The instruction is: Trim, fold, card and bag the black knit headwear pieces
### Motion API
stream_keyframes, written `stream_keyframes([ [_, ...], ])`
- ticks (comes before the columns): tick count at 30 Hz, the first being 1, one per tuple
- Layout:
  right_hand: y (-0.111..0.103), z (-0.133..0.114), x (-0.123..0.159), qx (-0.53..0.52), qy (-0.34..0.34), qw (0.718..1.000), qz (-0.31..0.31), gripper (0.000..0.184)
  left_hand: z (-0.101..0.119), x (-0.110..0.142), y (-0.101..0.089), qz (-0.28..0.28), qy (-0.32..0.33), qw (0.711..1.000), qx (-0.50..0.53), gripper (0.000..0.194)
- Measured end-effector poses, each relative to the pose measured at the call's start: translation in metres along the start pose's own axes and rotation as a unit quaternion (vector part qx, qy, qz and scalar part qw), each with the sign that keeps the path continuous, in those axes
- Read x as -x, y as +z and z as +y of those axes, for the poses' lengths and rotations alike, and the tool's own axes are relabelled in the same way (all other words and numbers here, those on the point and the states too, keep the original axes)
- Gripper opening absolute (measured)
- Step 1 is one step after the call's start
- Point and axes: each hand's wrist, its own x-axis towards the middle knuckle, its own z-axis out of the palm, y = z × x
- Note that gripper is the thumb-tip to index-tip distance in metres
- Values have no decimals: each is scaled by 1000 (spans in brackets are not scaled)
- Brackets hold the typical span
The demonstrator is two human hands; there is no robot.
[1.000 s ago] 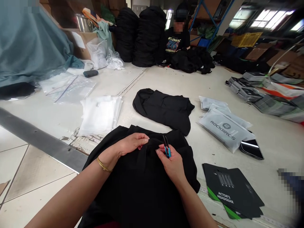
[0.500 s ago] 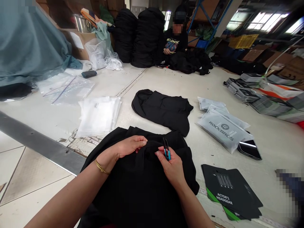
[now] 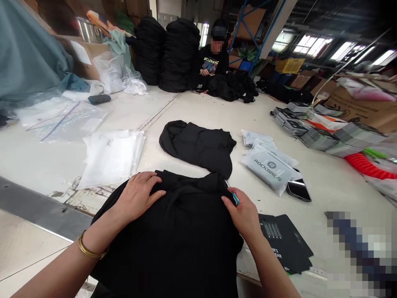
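Black fabric (image 3: 186, 231) lies over the table's front edge before me. My left hand (image 3: 141, 196) rests on its left upper side, fingers bent over the cloth and thumb held apart. At its right edge, my right hand (image 3: 243, 211) is closed on small thread snips (image 3: 235, 198) with teal handles. Their blades point up and left, partly hidden by the fingers, and the thumb touches the fabric edge. Just beyond is a folded black garment (image 3: 198, 147), laid flat on the table.
White pouches (image 3: 111, 157) are stacked left, by clear plastic bags (image 3: 62, 120). Printed ROCKBROS pouches (image 3: 268, 167), a phone (image 3: 299, 190) and dark cards (image 3: 288, 236) lie right. Stacked packages (image 3: 319, 138) stand farther right. A person (image 3: 214, 62) sits across, beside tall black fabric piles (image 3: 180, 54).
My hands have moved apart: the left slid left and loosened from its pinch, the right went right with the snips. The fabric is spread wider, and the view has shifted right.
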Motion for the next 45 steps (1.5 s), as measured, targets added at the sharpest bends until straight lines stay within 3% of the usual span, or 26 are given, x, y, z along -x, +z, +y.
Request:
stream_keyframes([
  [4, -7, 11, 4, -15, 20, 999, -20, 26, 2, 3, -9, 28, -17, 999, 4, 24],
  [8, -27, -10, 2, -64, 43, 995, 63, 26, 8, 1, -30, 56, -86, 995, -4, 28],
  [10, -29, -19, -11, -67, 24, 991, 114, 26, 3, -6, -31, 80, -100, 991, -25, 30],
  [12, -18, -20, -29, -59, -9, 989, 137, 25, -7, -17, -22, 68, -96, 992, -49, 29],
  [16, 21, -7, -53, -42, -51, 993, 101, 27, -23, -35, -1, -27, -51, 995, -84, 28],
  [19, 29, -7, -46, -46, -60, 990, 117, 31, -10, -34, -8, 30, -27, 996, -83, 42],
  [22, 18, -17, -35, -68, -78, 983, 153, 30, 23, -24, -13, 80, 5, 995, -67, 59],
  [23, 14, -20, -33, -74, -85, 982, 151, 30, 34, -18, -9, 67, 24, 995, -66, 62],
  [26, 10, -22, -41, -61, -75, 990, 102, 29, 54, 0, 20, -49, 130, 990, -33, 66],
  [28, 12, -18, -54, -16, -45, 997, 55, 29, 57, 9, 38, -110, 151, 982, -13, 68],
  [30, 17, -13, -69, 35, -29, 999, 18, 28, 57, 8, 41, -136, 145, 980, 1, 69],
  [33, 24, -7, -86, 74, -33, 997, -7, 22, 54, -17, 23, -125, 126, 984, 22, 49],
  [36, 28, -4, -94, 80, -41, 996, -13, 13, 37, -66, 9, -67, 86, 994, 19, 31],
  [38, 28, -1, -96, 74, -46, 996, -12, 9, 14, -99, 13, -23, 42, 999, -20, 31],
  [40, 25, 2, -100, 60, -44, 997, -5, 12, -11, -125, 24, -20, 29, 999, -27, 35],
  [45, 11, -1, -121, -7, -19, 1000, 24, 17, -45, -152, 38, -16, 43, 999, -5, 27],
])
